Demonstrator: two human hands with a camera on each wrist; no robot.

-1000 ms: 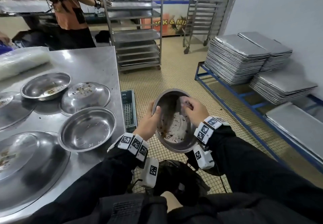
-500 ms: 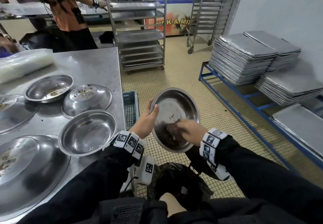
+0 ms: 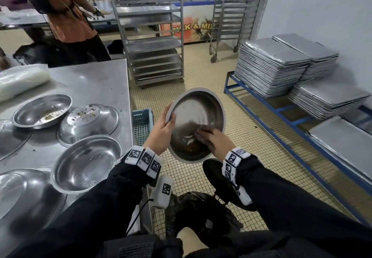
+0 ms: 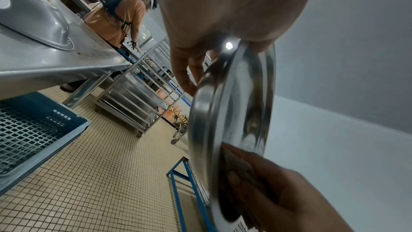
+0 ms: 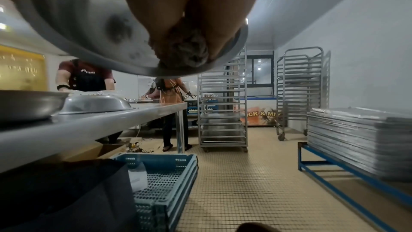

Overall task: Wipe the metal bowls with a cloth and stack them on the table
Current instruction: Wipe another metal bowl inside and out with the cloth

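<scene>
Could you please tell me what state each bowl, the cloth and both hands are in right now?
Held bowl: tilted over the floor, brown residue at its lower edge.
Cloth: pressed inside it.
Left hand: grips the rim.
Right hand: holds the cloth.
Near table bowl: upright, looks clean.
Middle bowl: upside down, crumbs on top.
Far bowl: upright, crumbs inside.

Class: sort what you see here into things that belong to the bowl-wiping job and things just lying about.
Job: held bowl, cloth, left hand, right hand, table bowls, table.
Lying about: tray stacks, racks, crate.
</scene>
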